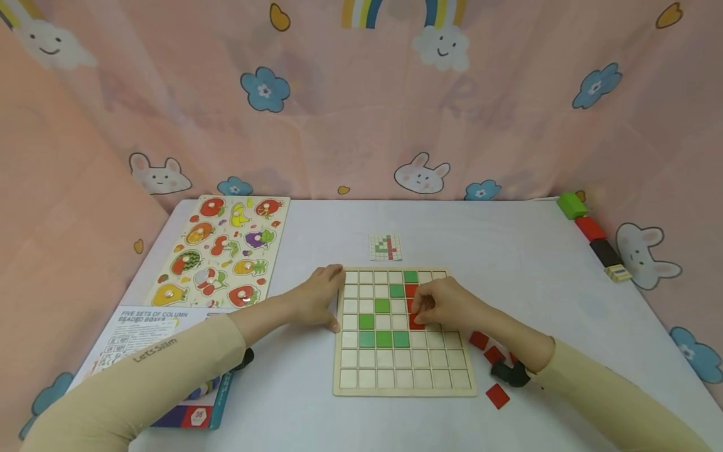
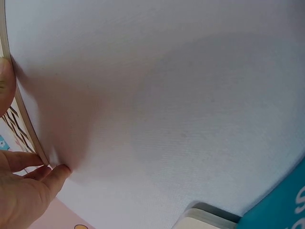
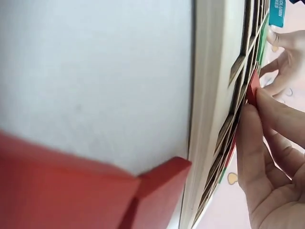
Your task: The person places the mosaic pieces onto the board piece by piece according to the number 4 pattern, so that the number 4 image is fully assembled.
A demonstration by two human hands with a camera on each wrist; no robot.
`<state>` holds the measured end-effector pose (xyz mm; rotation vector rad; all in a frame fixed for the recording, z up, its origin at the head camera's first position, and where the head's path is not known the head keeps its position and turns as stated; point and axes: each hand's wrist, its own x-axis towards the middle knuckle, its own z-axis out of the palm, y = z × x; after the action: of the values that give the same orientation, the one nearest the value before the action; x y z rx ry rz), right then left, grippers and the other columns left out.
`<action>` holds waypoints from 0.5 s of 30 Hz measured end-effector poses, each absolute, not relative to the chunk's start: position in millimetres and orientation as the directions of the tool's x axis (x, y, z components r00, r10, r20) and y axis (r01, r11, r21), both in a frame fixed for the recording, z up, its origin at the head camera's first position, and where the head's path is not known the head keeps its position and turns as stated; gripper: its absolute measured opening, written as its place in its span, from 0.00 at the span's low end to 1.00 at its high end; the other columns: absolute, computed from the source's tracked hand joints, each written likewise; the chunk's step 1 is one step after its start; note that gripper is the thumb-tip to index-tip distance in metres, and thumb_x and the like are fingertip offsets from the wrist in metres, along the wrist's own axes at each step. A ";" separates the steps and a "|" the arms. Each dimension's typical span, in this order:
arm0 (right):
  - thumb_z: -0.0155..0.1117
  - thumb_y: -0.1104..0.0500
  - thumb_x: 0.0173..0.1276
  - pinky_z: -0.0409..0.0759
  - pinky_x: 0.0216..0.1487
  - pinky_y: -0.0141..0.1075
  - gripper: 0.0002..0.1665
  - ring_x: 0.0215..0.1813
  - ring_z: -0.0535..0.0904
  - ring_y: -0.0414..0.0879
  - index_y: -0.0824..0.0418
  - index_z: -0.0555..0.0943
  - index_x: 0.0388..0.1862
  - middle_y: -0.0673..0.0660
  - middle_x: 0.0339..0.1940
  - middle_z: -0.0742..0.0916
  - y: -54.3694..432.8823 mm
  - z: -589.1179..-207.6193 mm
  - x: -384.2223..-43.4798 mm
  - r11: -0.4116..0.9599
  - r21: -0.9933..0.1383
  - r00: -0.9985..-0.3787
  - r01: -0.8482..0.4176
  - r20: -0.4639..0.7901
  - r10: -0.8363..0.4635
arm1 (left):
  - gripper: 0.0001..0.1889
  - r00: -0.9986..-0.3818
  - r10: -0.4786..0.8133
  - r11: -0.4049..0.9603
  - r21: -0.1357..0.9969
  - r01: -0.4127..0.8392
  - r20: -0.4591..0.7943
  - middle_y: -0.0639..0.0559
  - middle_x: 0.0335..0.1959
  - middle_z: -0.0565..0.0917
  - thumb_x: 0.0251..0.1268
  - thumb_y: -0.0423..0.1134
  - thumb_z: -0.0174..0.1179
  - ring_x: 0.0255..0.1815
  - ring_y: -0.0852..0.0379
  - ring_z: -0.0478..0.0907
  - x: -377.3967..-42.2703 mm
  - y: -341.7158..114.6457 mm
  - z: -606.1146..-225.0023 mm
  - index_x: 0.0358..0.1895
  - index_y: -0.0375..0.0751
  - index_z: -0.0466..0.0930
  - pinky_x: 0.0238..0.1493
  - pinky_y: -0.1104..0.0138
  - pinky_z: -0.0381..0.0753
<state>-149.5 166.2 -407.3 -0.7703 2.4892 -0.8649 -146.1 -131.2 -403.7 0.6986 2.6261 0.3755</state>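
Observation:
A square wooden grid board (image 1: 403,388) lies on the table, with green tiles (image 1: 382,306) and red tiles (image 1: 412,290) in some of its cells. My right hand (image 1: 446,304) is over the board's right half. Between thumb and forefinger it pinches a red tile (image 3: 252,88), which stands tilted at the cells in the right wrist view. At the board's left edge rests my left hand (image 1: 316,298), thumb and fingers spread along the rim. In the left wrist view, its fingertips (image 2: 59,174) touch the far corner.
Loose red tiles (image 1: 498,396) lie right of the board, some hidden by the right wrist. A small pattern card (image 1: 386,247) is behind the board. On the left are a fruit puzzle board (image 1: 226,235) and a box (image 1: 217,402). Colored blocks (image 1: 590,228) line the right edge.

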 end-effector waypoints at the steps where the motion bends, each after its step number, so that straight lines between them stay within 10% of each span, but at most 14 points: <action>1: 0.75 0.62 0.57 0.79 0.30 0.28 0.07 0.28 0.76 0.38 0.53 0.83 0.26 0.45 0.23 0.84 165.6 -407.1 -149.2 0.657 -0.647 -0.771 -0.386 -0.165 -0.616 | 0.61 -0.797 0.521 0.840 0.349 0.416 -0.305 0.31 0.79 0.51 0.43 0.51 0.77 0.79 0.34 0.52 -146.0 -131.3 -403.3 0.76 0.28 0.50 0.80 0.49 0.59; 15: 0.72 0.58 0.61 0.74 0.28 0.27 0.05 0.28 0.73 0.37 0.48 0.84 0.30 0.43 0.22 0.80 206.7 -395.8 -159.1 0.652 -0.618 -0.700 -0.438 -0.220 -0.679 | 0.61 -0.794 0.527 0.836 0.355 0.419 -0.303 0.30 0.79 0.51 0.43 0.51 0.77 0.79 0.34 0.52 -145.9 -130.6 -401.4 0.76 0.27 0.50 0.80 0.50 0.59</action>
<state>-159.1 206.7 -395.8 -0.8755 2.4348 -0.7480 -145.9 -130.6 -401.4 0.7062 2.6227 0.3799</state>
